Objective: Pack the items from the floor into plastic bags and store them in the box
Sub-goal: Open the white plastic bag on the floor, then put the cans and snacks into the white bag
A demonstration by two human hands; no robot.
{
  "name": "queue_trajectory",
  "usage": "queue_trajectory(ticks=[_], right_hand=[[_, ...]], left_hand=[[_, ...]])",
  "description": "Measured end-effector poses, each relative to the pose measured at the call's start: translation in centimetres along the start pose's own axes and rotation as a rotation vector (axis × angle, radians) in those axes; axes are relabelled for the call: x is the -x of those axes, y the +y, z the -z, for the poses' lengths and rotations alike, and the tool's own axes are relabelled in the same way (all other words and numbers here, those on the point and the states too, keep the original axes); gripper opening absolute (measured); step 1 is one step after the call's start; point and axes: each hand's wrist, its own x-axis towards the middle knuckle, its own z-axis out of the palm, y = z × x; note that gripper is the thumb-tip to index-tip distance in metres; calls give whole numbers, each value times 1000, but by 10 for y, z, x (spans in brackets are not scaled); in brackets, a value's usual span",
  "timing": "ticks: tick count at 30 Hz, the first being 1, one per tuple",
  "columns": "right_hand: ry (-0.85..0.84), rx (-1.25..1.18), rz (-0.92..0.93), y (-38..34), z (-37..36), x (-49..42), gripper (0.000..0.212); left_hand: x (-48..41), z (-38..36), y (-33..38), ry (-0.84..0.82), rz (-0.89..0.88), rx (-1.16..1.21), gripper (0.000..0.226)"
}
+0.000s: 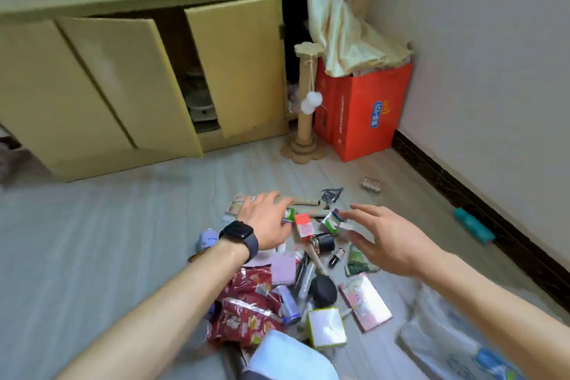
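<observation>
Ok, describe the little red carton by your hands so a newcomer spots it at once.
From the yellow cupboard on the far wall, drop to the heap of small things on the floor. At its far end, between the left hand and right hand, stands a small carton. It is red on top and pale below; the cartons beside it are green and white.

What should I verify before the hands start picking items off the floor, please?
1. Right hand free: ok, open, holds nothing.
2. Left hand grip on small green box: cannot tell, blurred.
3. Small red box reachable between hands: ok.
4. Plastic bag nearby: ok, beside right forearm; mouth open: cannot tell.
5. Orange carton top clear: not ok, cloth drapes over it.
</observation>
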Motion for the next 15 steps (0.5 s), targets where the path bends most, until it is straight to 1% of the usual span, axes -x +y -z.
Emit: queue_trajectory(ticks=[3, 7, 10, 13, 15], right_hand=[[-43, 45, 103, -49, 4, -32, 44], [-110, 46, 104, -94, -17, -51, 47], [-212, 0, 78, -111, -55, -53, 50], [-338, -49, 57, -114, -109, -50, 52], [-415, -87, 50, -113, -145, -47, 53]], left_hand=[[44, -4, -50, -15, 169, 37, 62], [91, -39, -91, -122, 340, 139, 61], [112, -78, -109, -214, 449, 234, 61], [124, -128, -125, -329, 612, 305, 60], [132, -163, -134, -403, 715, 358, 64]])
